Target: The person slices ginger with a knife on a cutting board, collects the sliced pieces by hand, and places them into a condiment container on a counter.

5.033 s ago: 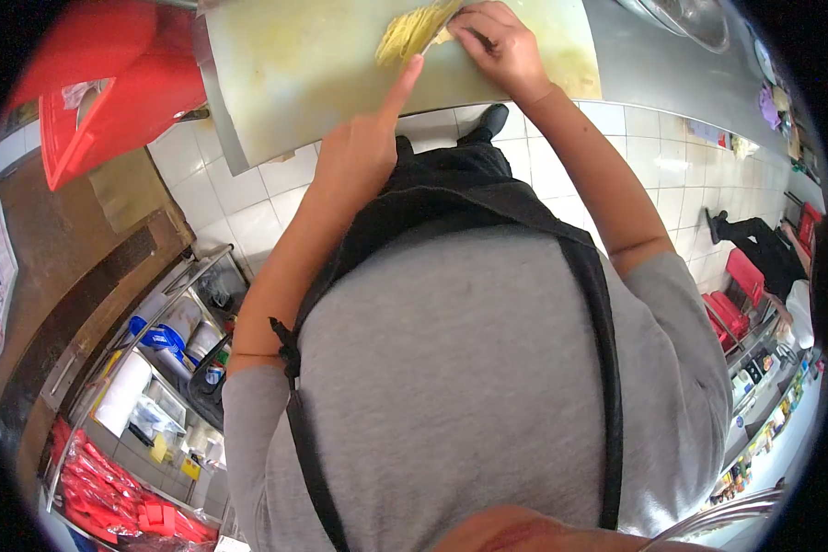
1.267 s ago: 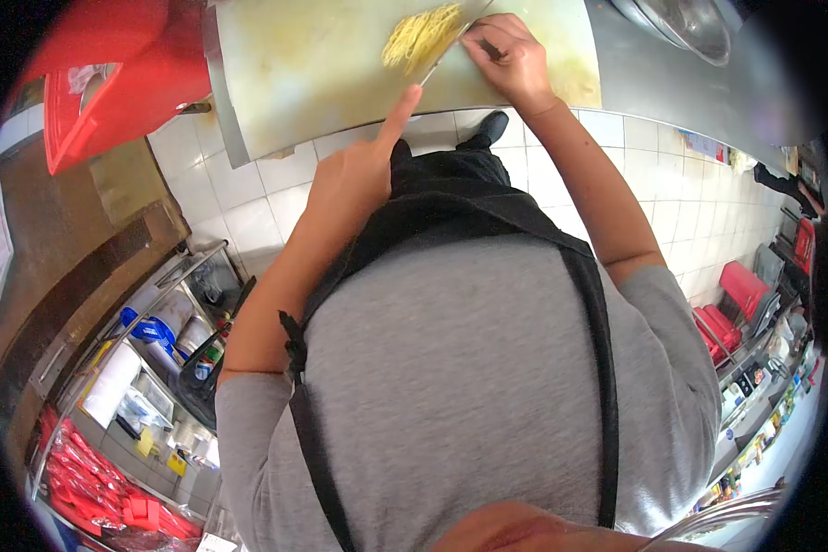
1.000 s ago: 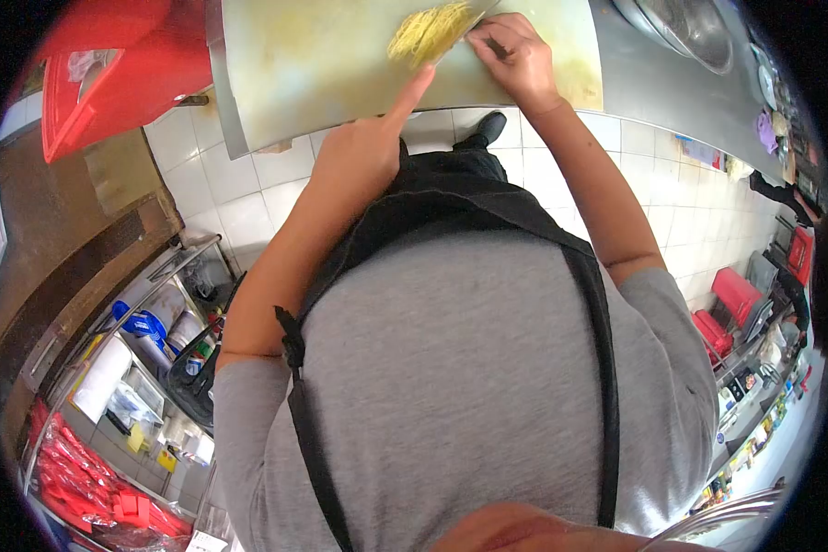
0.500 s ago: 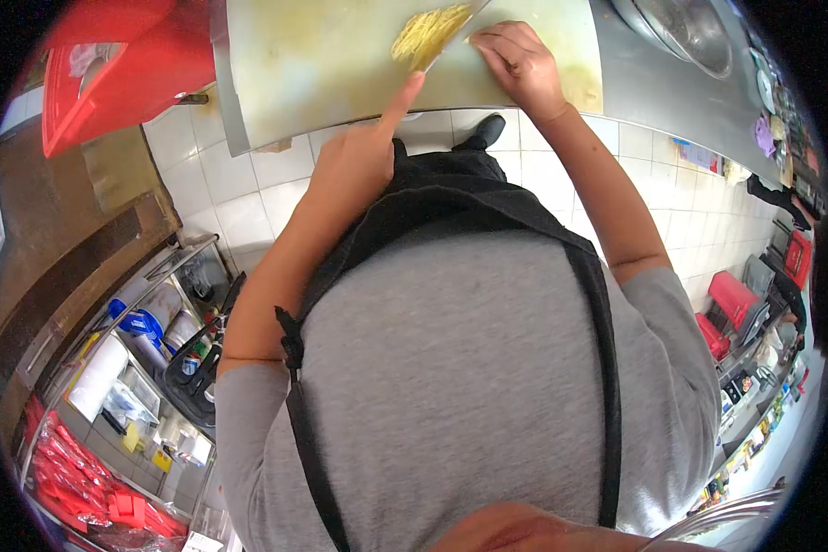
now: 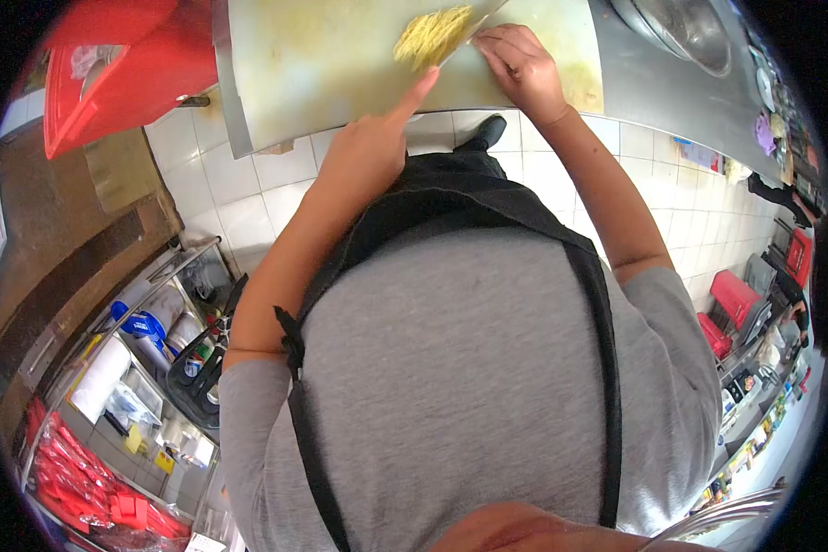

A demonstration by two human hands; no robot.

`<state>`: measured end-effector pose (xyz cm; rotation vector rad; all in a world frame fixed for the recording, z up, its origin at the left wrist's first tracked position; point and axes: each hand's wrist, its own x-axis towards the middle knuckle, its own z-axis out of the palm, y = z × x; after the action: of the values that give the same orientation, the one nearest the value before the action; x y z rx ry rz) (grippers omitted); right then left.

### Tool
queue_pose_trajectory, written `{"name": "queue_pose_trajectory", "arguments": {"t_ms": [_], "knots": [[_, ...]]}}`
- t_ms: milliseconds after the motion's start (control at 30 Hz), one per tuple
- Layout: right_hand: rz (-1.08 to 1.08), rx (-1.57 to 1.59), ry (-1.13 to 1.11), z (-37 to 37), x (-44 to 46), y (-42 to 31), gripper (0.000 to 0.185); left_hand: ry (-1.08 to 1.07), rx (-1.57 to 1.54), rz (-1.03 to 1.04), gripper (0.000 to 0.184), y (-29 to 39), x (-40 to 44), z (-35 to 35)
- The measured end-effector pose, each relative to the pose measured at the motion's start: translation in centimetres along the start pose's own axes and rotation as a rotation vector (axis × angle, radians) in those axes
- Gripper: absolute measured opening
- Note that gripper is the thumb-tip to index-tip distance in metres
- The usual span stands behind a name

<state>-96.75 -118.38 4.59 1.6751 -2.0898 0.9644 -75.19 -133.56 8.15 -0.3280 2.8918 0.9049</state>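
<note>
My left hand (image 5: pixel 366 152) is closed around a knife, its index finger stretched along the blade. The narrow knife blade (image 5: pixel 458 48) slants up and right over the cutting board (image 5: pixel 313 64); the handle is mostly hidden by the hand. Thin yellow shreds (image 5: pixel 430 37) lie in a pile against the blade's left side. To the right of the blade, my right hand (image 5: pixel 524 69) is pinched with its fingertips on the board, close to the blade. What the fingertips hold is hidden.
A metal counter (image 5: pixel 649 83) carries a steel bowl (image 5: pixel 685 37) at the right. A red container (image 5: pixel 129 74) stands left of the board. Behind on the left is a loaded wire shelf (image 5: pixel 147 368). Red chairs (image 5: pixel 734 302) stand far right.
My left hand and the knife have shifted slightly right, nearer to my right fingertips. The shred pile sits a little further right. A pale bit seen earlier at my right fingertips is now hidden.
</note>
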Motion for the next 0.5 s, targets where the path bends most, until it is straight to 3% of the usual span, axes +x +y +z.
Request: {"name": "queue_pose_trajectory", "arguments": {"t_ms": [333,500], "knots": [[0.012,0.006,0.015,0.2,-0.1,0.0,0.017,-0.328,0.104,-0.19,0.092,0.0,-1.2,-1.3],[0.011,-0.021,0.014,0.4,-0.5,0.0,0.017,-0.089,0.03,-0.042,0.086,0.3,-0.1,-0.3]]}}
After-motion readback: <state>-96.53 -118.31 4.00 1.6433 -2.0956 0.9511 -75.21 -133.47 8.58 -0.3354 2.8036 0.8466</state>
